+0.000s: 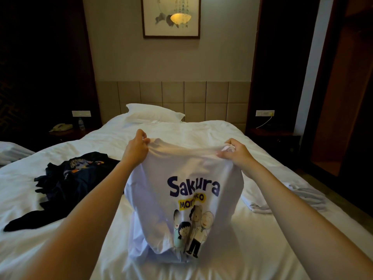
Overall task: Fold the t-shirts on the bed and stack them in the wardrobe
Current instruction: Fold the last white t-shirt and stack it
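White t-shirt [153, 190] printed "Sakura" hangs above the middle of the bed [262, 239], its lower end bunched on the sheet. The left grip [137, 150] pinches one top corner and the right grip [236, 153] pinches the other, fingers curled into the cloth, the top edge stretched between them. A dark t-shirt [68, 178] lies crumpled on the bed to the left, and a pale folded cloth [282, 197] lies to the right.
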{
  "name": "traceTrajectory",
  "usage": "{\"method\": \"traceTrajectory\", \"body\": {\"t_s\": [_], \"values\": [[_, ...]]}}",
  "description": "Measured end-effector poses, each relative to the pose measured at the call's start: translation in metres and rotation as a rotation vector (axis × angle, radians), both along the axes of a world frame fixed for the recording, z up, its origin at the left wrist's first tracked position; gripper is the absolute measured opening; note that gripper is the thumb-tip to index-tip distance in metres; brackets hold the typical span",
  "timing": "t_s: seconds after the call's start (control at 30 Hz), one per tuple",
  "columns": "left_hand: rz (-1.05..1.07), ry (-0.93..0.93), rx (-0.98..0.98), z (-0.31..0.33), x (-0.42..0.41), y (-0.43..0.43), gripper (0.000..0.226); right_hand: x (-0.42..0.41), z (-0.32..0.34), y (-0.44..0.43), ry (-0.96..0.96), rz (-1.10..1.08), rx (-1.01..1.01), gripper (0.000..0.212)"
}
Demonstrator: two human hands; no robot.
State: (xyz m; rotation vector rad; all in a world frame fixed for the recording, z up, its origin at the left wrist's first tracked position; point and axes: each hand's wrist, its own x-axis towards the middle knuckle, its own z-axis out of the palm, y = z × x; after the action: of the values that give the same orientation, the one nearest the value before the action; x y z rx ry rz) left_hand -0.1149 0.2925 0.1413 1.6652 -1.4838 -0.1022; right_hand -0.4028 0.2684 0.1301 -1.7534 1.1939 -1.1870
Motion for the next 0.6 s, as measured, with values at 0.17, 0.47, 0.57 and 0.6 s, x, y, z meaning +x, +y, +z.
{"method": "traceTrajectory", "body": {"t_s": [0.17,0.47,0.57,0.6], "values": [[-0.091,-0.020,0.046,0.007,0.012,-0.001,0.016,-0.006,0.011,-0.007,0.318,-0.032,0.062,0.059],[-0.442,0.001,0.196,0.014,0.020,0.008,0.008,-0.015,-0.004,-0.006,0.341,-0.273,0.157,0.032],[-0.412,-0.029,0.195,0.012,0.026,0.005,0.012,-0.017,-0.001,-0.006,0.262,-0.243,0.203,0.032],[-0.366,-0.024,0.165,0.012,0.027,0.003,0.013,-0.017,0.001,-0.006,0.240,-0.199,0.235,0.034]]}}
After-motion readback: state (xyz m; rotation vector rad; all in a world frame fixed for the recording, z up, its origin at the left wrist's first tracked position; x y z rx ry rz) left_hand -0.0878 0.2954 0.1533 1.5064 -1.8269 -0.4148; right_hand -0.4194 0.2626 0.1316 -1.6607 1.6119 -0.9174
